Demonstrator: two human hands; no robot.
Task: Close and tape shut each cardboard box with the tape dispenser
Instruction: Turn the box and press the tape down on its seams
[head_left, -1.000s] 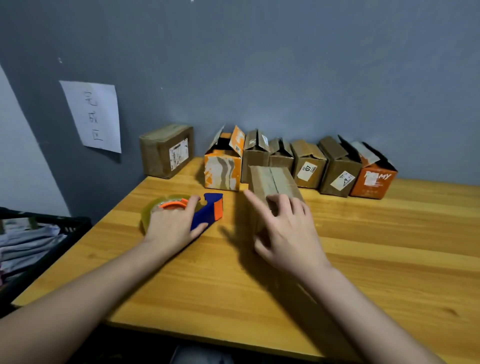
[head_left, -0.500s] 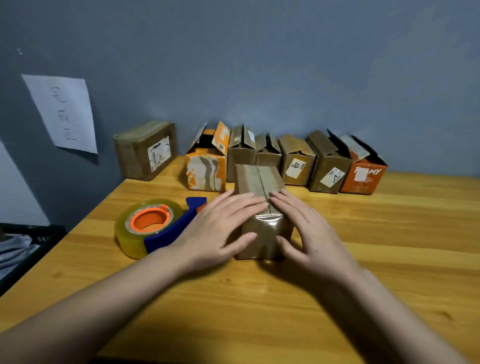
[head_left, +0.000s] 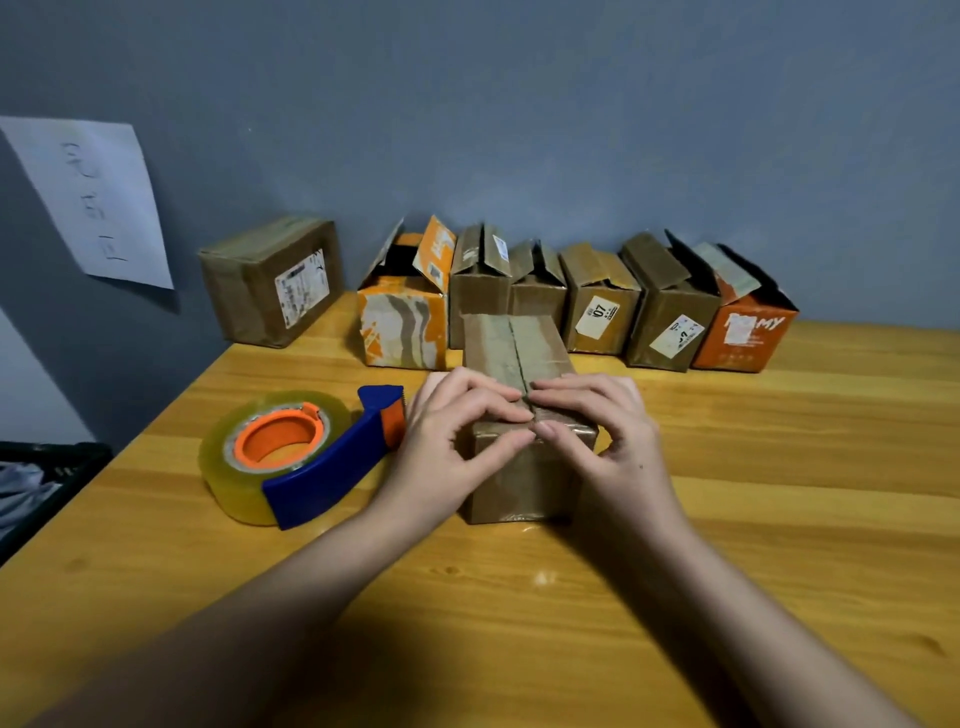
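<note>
Left hand (head_left: 449, 434) and right hand (head_left: 610, 431) pinch the box's (head_left: 519, 348) near edge, apparently holding its flaps shut; the dispenser (head_left: 306, 460) lies alongside, within reach.

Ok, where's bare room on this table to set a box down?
Widest bare patch of table: right of the held box, in front of the rightmost orange box. The near edge is bare too. Crowded: the row of open boxes by the wall, the tape dispenser at left.
</note>
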